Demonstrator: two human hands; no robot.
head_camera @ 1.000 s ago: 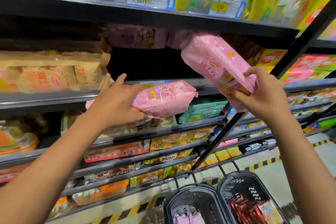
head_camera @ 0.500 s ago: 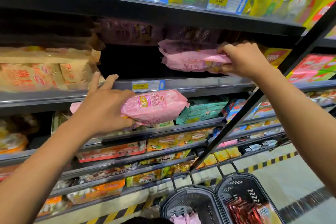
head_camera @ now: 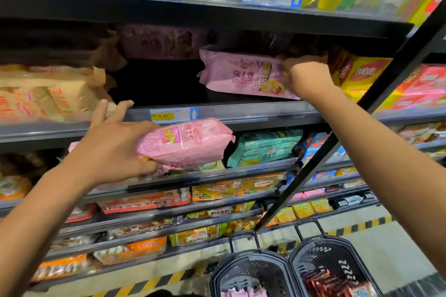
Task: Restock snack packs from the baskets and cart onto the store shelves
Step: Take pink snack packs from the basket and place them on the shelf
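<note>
Head view: right hand (head_camera: 305,77) grips a pink pack (head_camera: 237,75) on the shelf (head_camera: 241,108); push it fully back (label outward). Left hand (head_camera: 113,149) clamps a second pack (head_camera: 183,143).

Only 1 view, worn on the head. Looks forward and a bit up at the store shelves (head_camera: 229,113), very close, an arm's reach away. Both hands in sight, left hand (head_camera: 113,152) low, right hand (head_camera: 306,75) higher. Floor and baskets (head_camera: 253,272) far below both grips.
</note>
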